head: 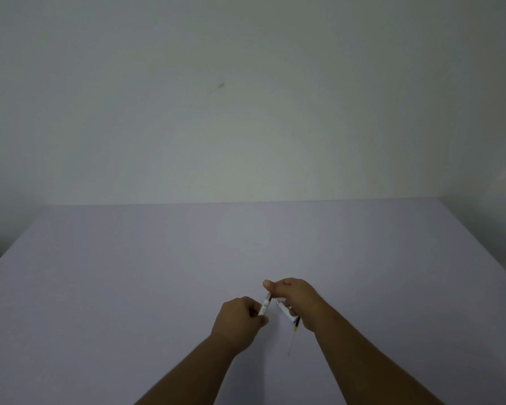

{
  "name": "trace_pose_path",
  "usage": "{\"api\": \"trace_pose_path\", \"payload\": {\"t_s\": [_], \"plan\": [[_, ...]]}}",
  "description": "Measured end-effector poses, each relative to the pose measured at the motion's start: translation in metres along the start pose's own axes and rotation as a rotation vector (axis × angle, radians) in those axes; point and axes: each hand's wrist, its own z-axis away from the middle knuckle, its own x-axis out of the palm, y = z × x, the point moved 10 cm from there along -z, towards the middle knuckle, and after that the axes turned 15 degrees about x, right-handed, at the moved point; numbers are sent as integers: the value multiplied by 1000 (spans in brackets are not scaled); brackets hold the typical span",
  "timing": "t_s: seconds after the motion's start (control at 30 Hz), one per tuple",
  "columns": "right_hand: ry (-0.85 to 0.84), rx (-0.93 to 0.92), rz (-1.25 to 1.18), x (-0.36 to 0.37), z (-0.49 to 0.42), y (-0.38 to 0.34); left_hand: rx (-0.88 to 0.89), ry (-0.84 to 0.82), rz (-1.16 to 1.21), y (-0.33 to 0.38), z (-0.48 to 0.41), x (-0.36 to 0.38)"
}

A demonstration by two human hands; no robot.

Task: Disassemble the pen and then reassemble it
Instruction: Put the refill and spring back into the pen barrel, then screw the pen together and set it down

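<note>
A white pen barrel [265, 307] is held between my two hands above the pale table [158, 273]. My left hand [240, 320] grips its lower end and my right hand [297, 299] pinches its upper end with thumb and forefinger. In the palm of my right hand sits a second white pen part [285, 311]. A thin refill [293, 336] with a dark section hangs down from under that hand. The small fittings are too tiny to tell apart.
The table's far edge meets a plain wall [246, 112]. Its left edge runs diagonally down at the left, with a dark gap beyond it.
</note>
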Motion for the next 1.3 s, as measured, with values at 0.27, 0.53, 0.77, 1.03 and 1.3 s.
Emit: {"api": "trace_pose_path", "payload": {"t_s": [0.27,0.53,0.77,1.03,1.3], "plan": [[23,-5,71,-2,-2,-3,9,-11,-36,-1,-1,3],[-6,-41,20,-1,-2,-8,7,37,-41,3,-2,-2],[41,-29,45,-2,-6,-7,-37,44,-33,1,1,-1],[378,-110,194,-42,-24,-3,-135,74,91,-12,5,-3],[511,-123,718,-22,-43,20,-145,91,176,-18,5,1]]}}
